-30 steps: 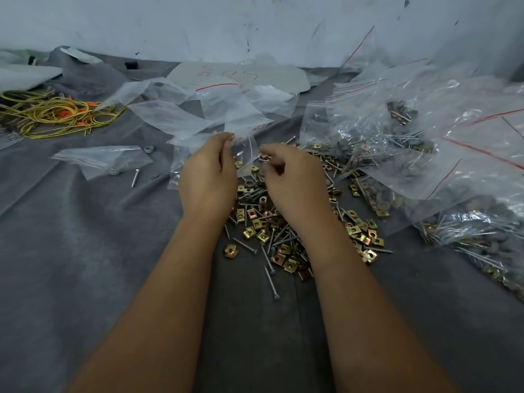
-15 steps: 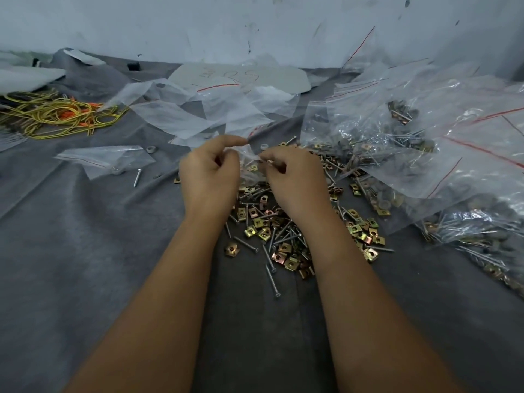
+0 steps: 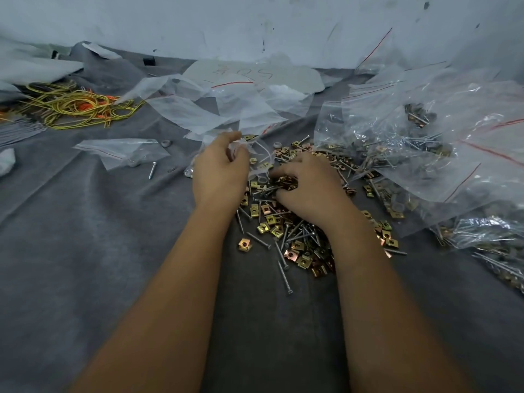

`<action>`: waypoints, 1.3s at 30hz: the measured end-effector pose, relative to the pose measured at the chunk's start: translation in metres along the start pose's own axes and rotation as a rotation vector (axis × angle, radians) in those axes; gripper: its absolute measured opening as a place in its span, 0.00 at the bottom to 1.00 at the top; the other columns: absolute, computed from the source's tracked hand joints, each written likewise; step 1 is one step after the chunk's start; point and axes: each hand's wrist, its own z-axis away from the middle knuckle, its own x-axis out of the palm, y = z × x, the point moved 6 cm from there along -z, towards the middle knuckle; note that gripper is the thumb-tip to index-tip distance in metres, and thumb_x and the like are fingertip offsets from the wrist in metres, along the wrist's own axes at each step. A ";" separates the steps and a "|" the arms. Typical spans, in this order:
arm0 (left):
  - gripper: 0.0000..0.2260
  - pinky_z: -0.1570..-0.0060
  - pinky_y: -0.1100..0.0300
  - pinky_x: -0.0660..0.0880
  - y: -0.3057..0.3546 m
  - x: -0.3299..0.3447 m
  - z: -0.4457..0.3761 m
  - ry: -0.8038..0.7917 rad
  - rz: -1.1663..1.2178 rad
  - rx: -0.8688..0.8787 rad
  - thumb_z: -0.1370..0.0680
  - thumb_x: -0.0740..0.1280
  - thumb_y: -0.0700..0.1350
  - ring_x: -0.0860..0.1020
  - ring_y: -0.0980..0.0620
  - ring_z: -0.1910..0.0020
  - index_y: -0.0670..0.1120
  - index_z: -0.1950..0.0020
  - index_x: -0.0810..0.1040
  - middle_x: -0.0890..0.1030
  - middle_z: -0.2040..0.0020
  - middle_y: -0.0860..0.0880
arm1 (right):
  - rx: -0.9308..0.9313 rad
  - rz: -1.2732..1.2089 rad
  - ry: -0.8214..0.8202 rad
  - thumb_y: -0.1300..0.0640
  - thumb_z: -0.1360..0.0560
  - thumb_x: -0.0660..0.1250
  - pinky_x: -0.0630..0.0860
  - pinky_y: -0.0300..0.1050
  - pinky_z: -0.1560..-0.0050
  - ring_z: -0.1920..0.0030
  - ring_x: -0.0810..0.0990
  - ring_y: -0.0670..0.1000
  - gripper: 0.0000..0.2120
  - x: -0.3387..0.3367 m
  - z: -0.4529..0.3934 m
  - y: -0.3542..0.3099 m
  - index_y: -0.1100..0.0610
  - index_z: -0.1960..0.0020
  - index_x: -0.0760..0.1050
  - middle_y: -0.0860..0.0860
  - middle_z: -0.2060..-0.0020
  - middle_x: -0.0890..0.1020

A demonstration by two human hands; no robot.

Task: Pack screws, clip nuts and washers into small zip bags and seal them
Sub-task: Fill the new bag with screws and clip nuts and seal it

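Zip bag (image 3: 256, 150) pinched in left hand (image 3: 219, 171) fingers; right hand (image 3: 307, 188) fingers curled around clip nuts (image 3: 287, 181) just below bag.

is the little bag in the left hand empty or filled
Cannot tell. The left hand pinches the small bag, crumpled over the loose parts, hiding any contents.
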 end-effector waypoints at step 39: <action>0.13 0.68 0.56 0.67 0.004 0.012 0.000 -0.096 -0.058 -0.042 0.20 0.58 0.53 0.73 0.52 0.70 0.55 0.52 0.83 0.77 0.70 0.50 | 0.034 -0.584 0.564 0.61 0.23 0.66 0.74 0.33 0.56 0.56 0.78 0.43 0.04 -0.034 0.009 0.004 0.53 0.53 0.79 0.48 0.57 0.80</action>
